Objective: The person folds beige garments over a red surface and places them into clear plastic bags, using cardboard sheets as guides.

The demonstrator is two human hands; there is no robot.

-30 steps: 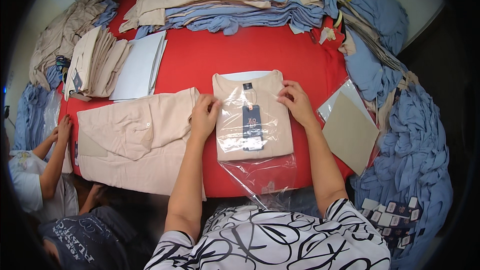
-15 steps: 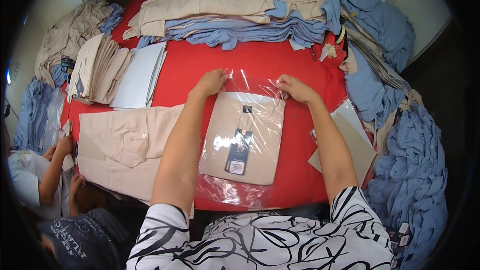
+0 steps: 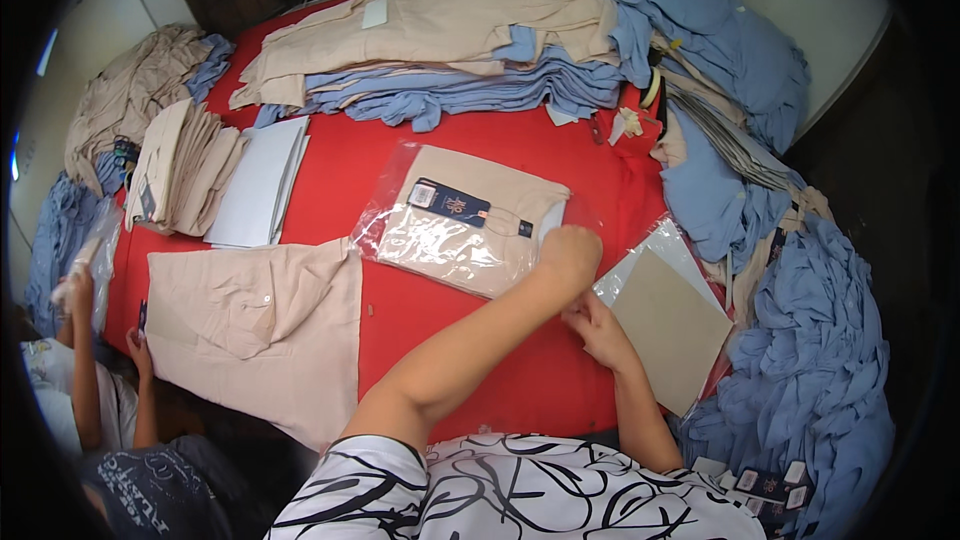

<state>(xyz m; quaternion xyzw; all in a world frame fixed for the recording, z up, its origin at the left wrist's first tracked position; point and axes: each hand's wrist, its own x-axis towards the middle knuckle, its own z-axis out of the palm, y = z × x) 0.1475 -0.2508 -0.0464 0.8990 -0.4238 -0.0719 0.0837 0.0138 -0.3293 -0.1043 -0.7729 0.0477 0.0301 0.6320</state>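
Bagged beige shirt [image 3: 465, 220]: lies flat near the middle of the red desk [image 3: 460, 360], sealed in a clear plastic bag, set at a slant. A dark blue rectangular hang tag [image 3: 452, 204] with a small white label rests on its upper part.

Left hand [image 3: 568, 252]: reaches across the body and rests on the bag's right end, fingers curled down onto the plastic; whether the grip pinches the bag cannot be told.

Right hand [image 3: 598, 328]: sits just below the left hand, at the edge of a tan cardboard sheet [image 3: 672, 325] that lies on a stack of clear bags [image 3: 655, 240]. Its fingers are partly hidden, so its grip cannot be told.

Surroundings: an unfolded beige shirt [image 3: 255, 325] lies to the left of the bagged one. White boards [image 3: 258, 195] and folded beige shirts [image 3: 180, 170] lie at the far left. Beige and blue garments [image 3: 450, 50] are piled at the back, and blue garments [image 3: 810, 370] at the right. Another person's hand [image 3: 137, 345] touches the unfolded shirt's left edge.
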